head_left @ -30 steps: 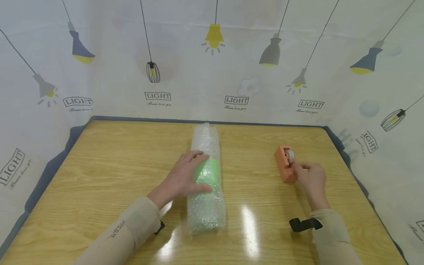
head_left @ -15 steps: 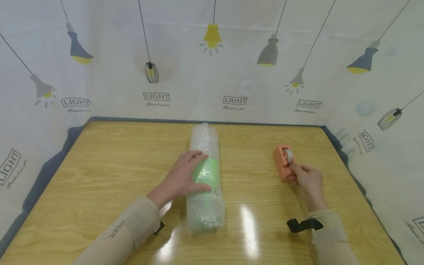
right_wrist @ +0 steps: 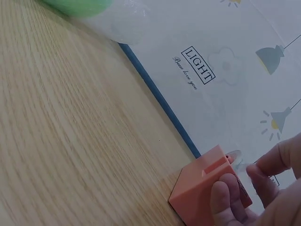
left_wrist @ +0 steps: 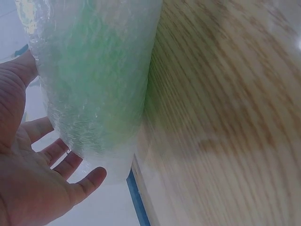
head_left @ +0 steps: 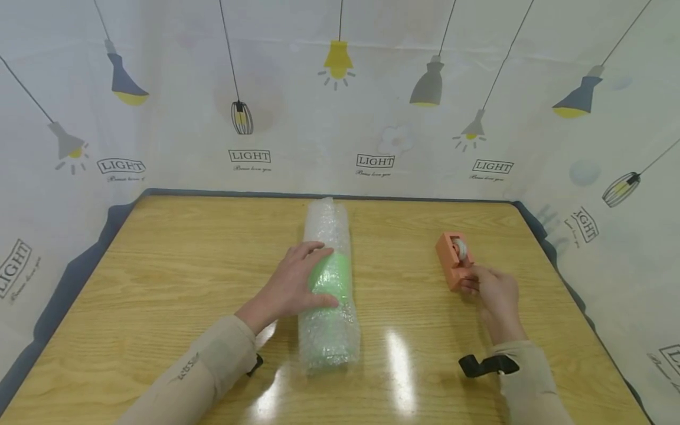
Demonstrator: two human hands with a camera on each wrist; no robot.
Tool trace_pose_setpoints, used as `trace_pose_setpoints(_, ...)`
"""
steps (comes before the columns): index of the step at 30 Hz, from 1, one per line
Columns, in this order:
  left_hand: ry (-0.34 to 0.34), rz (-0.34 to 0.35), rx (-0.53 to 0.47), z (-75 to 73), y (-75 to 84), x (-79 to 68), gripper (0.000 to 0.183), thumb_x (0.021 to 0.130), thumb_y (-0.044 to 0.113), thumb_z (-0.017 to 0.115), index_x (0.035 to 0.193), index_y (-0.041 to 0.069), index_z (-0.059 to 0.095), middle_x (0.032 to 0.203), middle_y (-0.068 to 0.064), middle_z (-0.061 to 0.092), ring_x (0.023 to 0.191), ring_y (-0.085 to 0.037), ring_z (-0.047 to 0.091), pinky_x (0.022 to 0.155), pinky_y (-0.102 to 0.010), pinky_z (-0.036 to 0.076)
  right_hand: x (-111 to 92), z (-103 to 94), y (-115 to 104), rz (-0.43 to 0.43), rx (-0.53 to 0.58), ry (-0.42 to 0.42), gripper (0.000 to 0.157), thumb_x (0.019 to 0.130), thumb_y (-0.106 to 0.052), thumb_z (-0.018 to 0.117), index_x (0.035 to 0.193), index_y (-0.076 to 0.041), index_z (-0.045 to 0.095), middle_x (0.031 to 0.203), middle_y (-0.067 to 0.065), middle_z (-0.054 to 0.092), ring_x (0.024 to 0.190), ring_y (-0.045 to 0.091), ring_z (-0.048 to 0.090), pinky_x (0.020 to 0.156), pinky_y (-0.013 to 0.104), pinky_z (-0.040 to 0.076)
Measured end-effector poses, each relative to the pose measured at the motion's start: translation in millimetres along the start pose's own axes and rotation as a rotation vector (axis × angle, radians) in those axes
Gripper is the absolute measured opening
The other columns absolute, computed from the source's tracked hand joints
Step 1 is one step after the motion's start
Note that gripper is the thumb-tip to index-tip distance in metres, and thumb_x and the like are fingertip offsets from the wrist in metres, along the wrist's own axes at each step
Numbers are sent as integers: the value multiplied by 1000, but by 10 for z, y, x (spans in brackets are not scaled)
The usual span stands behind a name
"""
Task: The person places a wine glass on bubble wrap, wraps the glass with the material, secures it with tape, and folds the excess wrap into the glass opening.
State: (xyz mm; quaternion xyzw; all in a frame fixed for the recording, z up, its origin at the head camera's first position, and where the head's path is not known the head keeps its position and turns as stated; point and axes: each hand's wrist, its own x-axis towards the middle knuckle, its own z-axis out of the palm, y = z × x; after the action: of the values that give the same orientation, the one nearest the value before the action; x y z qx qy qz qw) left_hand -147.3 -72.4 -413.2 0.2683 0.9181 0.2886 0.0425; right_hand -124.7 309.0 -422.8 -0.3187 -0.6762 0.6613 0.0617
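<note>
A bubble-wrapped roll (head_left: 330, 336), with something green inside, lies lengthwise on the wooden table. My left hand (head_left: 291, 284) rests over its middle from the left side, fingers and thumb spread. In the left wrist view those fingers (left_wrist: 69, 165) lie along the wrap, fairly relaxed. To the right stands a coral tape dispenser (head_left: 450, 262) with a clear tape roll (head_left: 461, 250) in it. My right hand (head_left: 496, 292) is at its near end. Seen from the right wrist, the thumb and forefinger pinch clear tape (right_wrist: 245, 173), while other fingers (right_wrist: 225, 200) touch the dispenser.
The wooden table (head_left: 202, 230) has a dark blue edge along its back and sides. A pale printed curtain (head_left: 297, 106) with lamp drawings surrounds it. Bare wood lies between the wrapped roll and the dispenser.
The right hand has shifted slightly at the front of the dispenser, its fingers lower against it. The left hand and the wrapped roll stay put; the whole view drifts a little.
</note>
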Motion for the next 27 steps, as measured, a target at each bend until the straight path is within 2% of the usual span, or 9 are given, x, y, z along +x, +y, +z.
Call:
trace_pose_setpoints(3, -2, -1, -3, 8, -3, 9, 99, 77, 50, 89, 157, 12, 43, 162, -14, 35, 148, -37, 33, 117, -60, 37, -20, -28, 1, 28, 70, 4, 21, 101, -9, 56, 117, 3, 64, 84, -2, 65, 71, 11, 67, 68, 26, 62)
trace_pose_setpoints(6, -4, -2, -2, 8, 2, 11, 100, 77, 49, 89, 157, 12, 43, 163, -14, 34, 148, -37, 33, 117, -60, 37, -37, -55, 4, 31, 112, 1, 17, 100, -6, 54, 102, 1, 69, 93, -2, 66, 73, 12, 69, 71, 26, 62)
trace_pose_setpoints(10, -13, -16, -7, 4, 7, 9, 100, 77, 49, 89, 157, 13, 42, 163, -14, 34, 149, -37, 32, 117, -59, 38, -57, -67, 13, 21, 126, -7, 25, 97, -2, 51, 80, -2, 70, 121, 7, 64, 76, 11, 69, 75, 26, 62)
trace_pose_setpoints(14, -17, -22, -16, 3, 13, 9, 99, 78, 48, 89, 157, 13, 42, 163, -13, 33, 149, -37, 32, 117, -59, 39, -61, -84, 40, 18, 145, -30, 26, 97, 0, 49, 81, -2, 70, 145, 16, 51, 80, 10, 70, 78, 25, 62)
trace_pose_setpoints(17, -12, -15, -22, -1, 20, 8, 100, 77, 47, 90, 157, 12, 42, 163, -14, 33, 149, -37, 32, 116, -59, 39, -61, -100, 58, 21, 175, -37, 25, 96, 2, 48, 82, 0, 69, 149, 17, 48, 83, 10, 69, 79, 24, 62)
trace_pose_setpoints(20, -12, -15, -22, 1, 19, 11, 100, 77, 46, 90, 158, 12, 41, 164, -14, 33, 149, -37, 31, 117, -59, 39, -74, -113, 67, 19, 162, -18, 27, 94, 4, 48, 74, -2, 66, 140, 17, 49, 84, 10, 65, 76, 22, 59)
trace_pose_setpoints(22, -14, -18, -22, 4, 18, 13, 100, 77, 46, 90, 158, 12, 41, 164, -14, 32, 150, -37, 31, 117, -59, 38, -94, -125, 71, 22, 156, -13, 29, 93, 4, 49, 69, -4, 63, 141, 17, 49, 86, 9, 62, 74, 21, 57)
trace_pose_setpoints(24, -17, -21, -19, 10, 19, 15, 100, 78, 46, 89, 158, 12, 41, 164, -14, 32, 150, -37, 31, 117, -59, 39, -115, -142, 83, 20, 134, -18, 30, 93, 3, 49, 68, -5, 63, 144, 17, 49, 87, 8, 62, 74, 20, 56)
trace_pose_setpoints(27, -19, -24, -21, 11, 23, 16, 99, 78, 46, 89, 158, 12, 41, 164, -14, 32, 150, -37, 30, 117, -59, 39, -155, -158, 105, 13, 102, -51, 29, 96, 2, 47, 72, 0, 63, 157, 20, 41, 90, 5, 67, 79, 19, 59)
